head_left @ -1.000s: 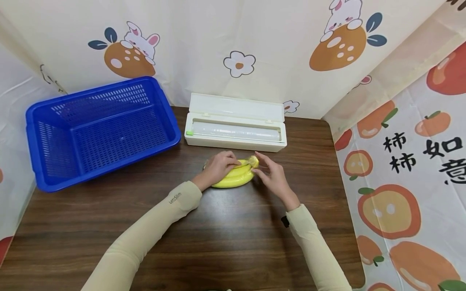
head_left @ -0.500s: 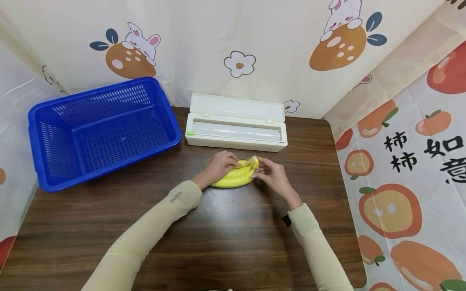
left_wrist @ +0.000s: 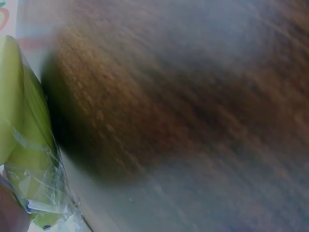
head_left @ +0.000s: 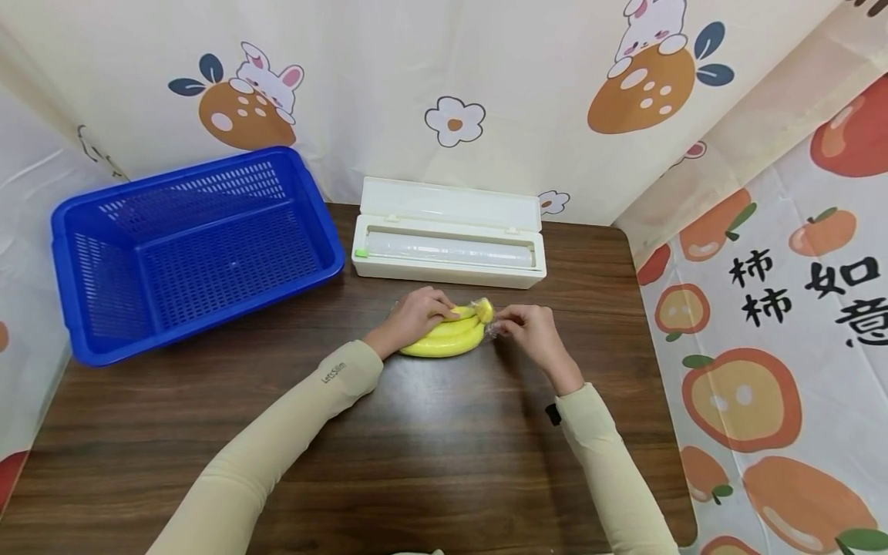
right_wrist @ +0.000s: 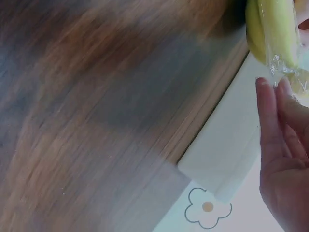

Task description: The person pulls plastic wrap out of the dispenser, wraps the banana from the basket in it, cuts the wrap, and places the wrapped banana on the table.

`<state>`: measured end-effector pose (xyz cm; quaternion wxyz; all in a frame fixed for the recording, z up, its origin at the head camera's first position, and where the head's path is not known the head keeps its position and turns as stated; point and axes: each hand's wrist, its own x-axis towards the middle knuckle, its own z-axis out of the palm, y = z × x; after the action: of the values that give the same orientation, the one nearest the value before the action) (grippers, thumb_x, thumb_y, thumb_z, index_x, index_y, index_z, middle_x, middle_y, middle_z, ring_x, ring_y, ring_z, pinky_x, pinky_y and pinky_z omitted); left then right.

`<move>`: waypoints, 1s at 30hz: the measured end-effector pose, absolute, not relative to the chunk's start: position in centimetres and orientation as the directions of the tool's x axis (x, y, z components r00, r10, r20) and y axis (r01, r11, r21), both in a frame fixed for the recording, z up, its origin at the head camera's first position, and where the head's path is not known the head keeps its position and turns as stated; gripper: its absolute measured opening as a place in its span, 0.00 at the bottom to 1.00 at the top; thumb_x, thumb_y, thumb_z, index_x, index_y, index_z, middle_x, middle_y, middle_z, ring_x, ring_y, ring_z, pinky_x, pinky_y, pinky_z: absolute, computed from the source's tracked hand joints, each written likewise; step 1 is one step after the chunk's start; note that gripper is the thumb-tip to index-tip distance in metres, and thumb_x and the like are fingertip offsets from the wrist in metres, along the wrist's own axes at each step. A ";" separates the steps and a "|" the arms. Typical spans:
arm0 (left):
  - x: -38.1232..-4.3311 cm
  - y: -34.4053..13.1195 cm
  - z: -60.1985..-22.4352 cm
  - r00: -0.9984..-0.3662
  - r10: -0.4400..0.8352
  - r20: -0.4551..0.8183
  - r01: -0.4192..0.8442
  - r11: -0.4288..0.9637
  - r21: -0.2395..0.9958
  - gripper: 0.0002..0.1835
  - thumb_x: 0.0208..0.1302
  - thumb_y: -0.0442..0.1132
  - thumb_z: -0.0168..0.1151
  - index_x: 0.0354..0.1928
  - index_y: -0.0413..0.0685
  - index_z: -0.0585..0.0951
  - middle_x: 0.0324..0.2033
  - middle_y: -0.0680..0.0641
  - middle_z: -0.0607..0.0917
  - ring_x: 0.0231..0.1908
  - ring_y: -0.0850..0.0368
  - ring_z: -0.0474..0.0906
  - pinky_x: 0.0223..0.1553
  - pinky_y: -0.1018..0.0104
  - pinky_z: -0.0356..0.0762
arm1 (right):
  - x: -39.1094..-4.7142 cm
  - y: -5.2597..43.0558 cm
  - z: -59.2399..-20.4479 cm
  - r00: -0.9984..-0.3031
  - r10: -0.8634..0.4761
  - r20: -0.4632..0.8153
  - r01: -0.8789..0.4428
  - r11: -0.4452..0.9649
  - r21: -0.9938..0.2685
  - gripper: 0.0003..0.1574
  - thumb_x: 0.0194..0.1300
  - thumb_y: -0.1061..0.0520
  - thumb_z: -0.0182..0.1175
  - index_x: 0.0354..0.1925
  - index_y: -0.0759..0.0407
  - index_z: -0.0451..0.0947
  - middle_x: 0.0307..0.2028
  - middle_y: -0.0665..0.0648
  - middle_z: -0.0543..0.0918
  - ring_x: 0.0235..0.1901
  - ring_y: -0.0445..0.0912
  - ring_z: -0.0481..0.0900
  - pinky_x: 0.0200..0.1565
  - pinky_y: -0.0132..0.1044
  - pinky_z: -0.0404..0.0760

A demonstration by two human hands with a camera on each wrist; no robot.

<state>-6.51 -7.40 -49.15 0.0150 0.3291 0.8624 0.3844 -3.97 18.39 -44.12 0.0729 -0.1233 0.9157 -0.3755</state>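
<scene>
In the head view a bunch of yellow bananas lies on the table in front of the person, its stem end pointing right. Clear cling film covers it, crinkled near the stem. My left hand holds the bunch from its left end, with fingers over the top. To the right of the stem, my right hand pinches a loose edge of film between thumb and forefinger. The right wrist view shows these fingertips meeting at the film. Wrapped bananas fill the left edge of the left wrist view.
Behind the bananas stands a white cling film box, lid raised, a film roll inside. A blue plastic basket sits at the back left. Printed curtains bound the brown wooden table at the back and sides.
My right hand has drawn slightly right, off the stem, and its fingers have closed on film that now stretches out from the bananas. My left hand stays almost in place.
</scene>
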 end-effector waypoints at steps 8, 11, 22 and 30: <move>-6.6 -7.4 -49.2 -0.774 0.585 0.243 0.572 0.480 0.665 0.12 0.68 0.27 0.69 0.48 0.47 0.92 0.47 0.45 0.90 0.47 0.48 0.83 0.45 0.59 0.84 | -3.3 17.7 -43.2 -0.975 -0.221 -0.014 -0.123 0.593 -0.796 0.11 0.67 0.71 0.68 0.48 0.73 0.84 0.41 0.69 0.89 0.39 0.58 0.90 0.39 0.28 0.86; -6.7 -7.5 -49.3 -0.775 0.584 0.243 0.573 0.486 0.660 0.12 0.68 0.27 0.70 0.48 0.47 0.93 0.47 0.45 0.90 0.47 0.49 0.83 0.45 0.59 0.84 | -2.7 17.2 -42.9 -0.975 -0.223 -0.001 -0.132 0.579 -0.805 0.16 0.65 0.72 0.70 0.51 0.75 0.82 0.45 0.71 0.87 0.43 0.60 0.90 0.43 0.32 0.89; -6.6 -7.2 -49.4 -0.773 0.590 0.233 0.576 0.500 0.647 0.12 0.68 0.27 0.69 0.48 0.48 0.92 0.47 0.45 0.91 0.46 0.49 0.83 0.44 0.60 0.84 | -1.9 14.2 -43.3 -0.970 -0.113 0.215 -0.228 0.731 -0.644 0.20 0.69 0.63 0.71 0.56 0.73 0.85 0.45 0.69 0.90 0.35 0.57 0.92 0.38 0.46 0.91; -6.5 -7.0 -49.5 -0.800 0.548 0.245 0.547 0.497 0.674 0.12 0.66 0.26 0.70 0.46 0.47 0.93 0.45 0.46 0.92 0.45 0.49 0.84 0.45 0.59 0.85 | -1.9 13.6 -43.2 -0.948 -0.154 0.278 -0.288 0.788 -0.545 0.18 0.70 0.66 0.69 0.56 0.73 0.84 0.39 0.69 0.90 0.33 0.56 0.90 0.34 0.46 0.89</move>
<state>-6.53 -7.03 -49.54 0.0008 0.3163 0.8651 0.3892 -1.92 13.63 -43.17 -0.1101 -0.1178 0.9390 -0.3038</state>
